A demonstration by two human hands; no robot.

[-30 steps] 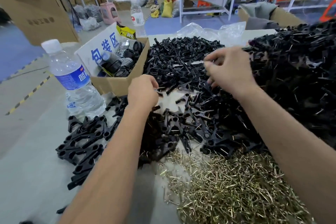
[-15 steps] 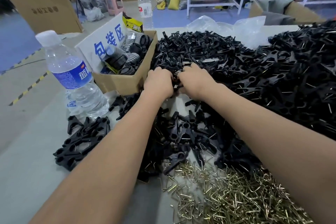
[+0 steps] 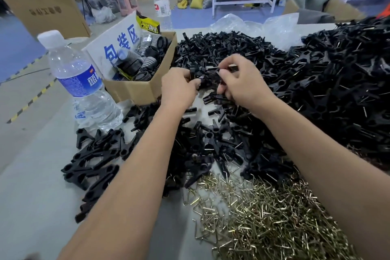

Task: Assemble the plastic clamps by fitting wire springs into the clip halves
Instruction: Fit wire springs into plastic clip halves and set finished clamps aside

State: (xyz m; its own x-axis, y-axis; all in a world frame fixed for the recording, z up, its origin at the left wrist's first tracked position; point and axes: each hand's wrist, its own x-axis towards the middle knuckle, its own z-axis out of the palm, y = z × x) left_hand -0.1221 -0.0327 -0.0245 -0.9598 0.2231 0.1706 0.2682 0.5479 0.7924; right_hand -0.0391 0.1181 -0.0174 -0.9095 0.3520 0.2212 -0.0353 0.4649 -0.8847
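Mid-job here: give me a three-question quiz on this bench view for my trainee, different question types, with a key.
1. True or false: the wire springs lie nearer the person than the cardboard box.
2. Multiple choice: what are the left hand and right hand holding between them? A) a water bottle B) black clip parts C) a plastic bag
3. Fill in: the near water bottle stands to the ___ of the box.

Key: 1 true; 2 B, black clip parts; 3 left.
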